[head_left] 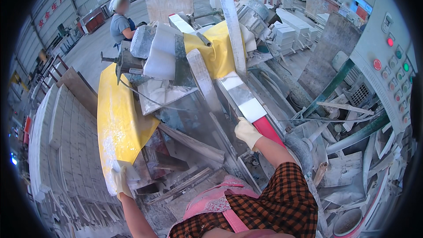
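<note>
Our left hand [120,181] pinches a white slab [132,174]; our right hand [246,133] half-curls its fingers beside a white tile [252,109], grip unclear.

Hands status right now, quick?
Left hand: closed on a white slab by the yellow sheet.
Right hand: partly curled beside the red belt; grip cannot be told.

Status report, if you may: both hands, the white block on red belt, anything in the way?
Left hand on white piece. Right hand beside white block, contact unclear. Yellow curtain hangs ahead of block.
</note>
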### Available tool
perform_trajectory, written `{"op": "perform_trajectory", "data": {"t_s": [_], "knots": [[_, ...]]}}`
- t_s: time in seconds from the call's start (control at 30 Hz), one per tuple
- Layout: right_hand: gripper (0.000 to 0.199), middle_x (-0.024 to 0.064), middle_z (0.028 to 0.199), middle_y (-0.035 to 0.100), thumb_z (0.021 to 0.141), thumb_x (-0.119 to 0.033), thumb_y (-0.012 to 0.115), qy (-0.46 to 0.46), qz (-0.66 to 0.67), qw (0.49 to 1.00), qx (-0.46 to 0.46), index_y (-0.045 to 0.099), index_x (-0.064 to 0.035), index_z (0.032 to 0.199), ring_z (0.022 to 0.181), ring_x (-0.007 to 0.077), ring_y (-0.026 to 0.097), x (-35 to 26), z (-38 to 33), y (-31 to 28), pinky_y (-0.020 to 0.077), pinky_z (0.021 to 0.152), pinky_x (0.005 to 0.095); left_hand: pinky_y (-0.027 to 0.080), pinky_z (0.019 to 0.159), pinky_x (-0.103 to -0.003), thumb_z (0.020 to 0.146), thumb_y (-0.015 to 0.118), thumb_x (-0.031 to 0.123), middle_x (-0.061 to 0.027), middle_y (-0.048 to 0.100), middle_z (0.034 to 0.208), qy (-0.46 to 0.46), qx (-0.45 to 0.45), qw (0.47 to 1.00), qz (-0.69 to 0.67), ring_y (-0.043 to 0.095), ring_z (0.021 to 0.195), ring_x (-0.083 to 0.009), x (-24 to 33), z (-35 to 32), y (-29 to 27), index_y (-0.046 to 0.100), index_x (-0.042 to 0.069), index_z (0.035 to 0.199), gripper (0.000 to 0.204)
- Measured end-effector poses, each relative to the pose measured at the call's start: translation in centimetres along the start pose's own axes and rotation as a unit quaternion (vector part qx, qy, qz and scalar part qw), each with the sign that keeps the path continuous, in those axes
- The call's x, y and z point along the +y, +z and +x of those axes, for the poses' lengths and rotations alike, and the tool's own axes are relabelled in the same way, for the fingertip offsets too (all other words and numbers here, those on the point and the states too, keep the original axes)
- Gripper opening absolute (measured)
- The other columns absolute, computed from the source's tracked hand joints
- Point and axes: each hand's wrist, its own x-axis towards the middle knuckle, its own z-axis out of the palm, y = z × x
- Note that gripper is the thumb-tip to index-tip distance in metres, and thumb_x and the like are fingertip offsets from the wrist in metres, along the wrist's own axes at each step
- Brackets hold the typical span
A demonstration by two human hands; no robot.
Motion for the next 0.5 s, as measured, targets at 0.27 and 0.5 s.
{"op": "perform_trajectory", "data": {"t_s": [0.27,0.5], "knots": [[0.019,0.0142,0.093,0.077,0.083,-0.015,0.061,-0.029,0.044,0.998,-0.021,0.08,-0.0093,0.084,0.089,0.0328,0.075,0.0,-0.9,-1.9,0.0577,0.078,0.0451,0.039,0.111,-0.04,0.089,0.065,0.037,-0.0244,0.043,0.154,0.002,-0.007,0.999,-0.032,0.048,0.136,-0.0345,-0.6,0.5,0.1,0.026,-0.005,0.158,0.089],[0.017,0.0063,0.071,0.073,0.078,-0.022,0.063,-0.069,0.046,0.995,0.05,0.071,-0.0158,0.064,0.069,0.0281,0.072,0.3,-1.0,-1.3,0.0506,0.064,0.0451,0.043,0.106,-0.04,0.089,0.066,0.038,-0.0224,0.048,0.147,0.031,-0.046,0.996,-0.067,0.054,0.125,-0.0324,-0.2,-0.7,-0.5,0.025,-0.005,0.158,0.091]]}}
